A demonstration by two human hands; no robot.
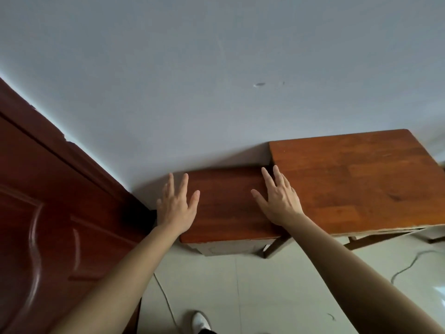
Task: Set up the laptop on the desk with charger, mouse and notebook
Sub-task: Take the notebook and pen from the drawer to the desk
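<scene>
Evidently, nothing is held: the left hand (177,204) and right hand (279,201) are spread flat, fingers splayed, above the small dark reddish-brown wooden stand (226,206) at centre frame. No laptop, charger, mouse or notebook can be seen. Right of it, the larger orange-brown wooden desk (356,179) stands higher; a device could be tipped at that step. The thin cables on the pale floor (407,267), lower right, could be tripped over.

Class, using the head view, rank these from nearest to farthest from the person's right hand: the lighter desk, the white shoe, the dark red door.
From the right hand:
1. Lighter desk, touching its right side.
2. White shoe, on the floor below.
3. Dark red door, far left.
</scene>
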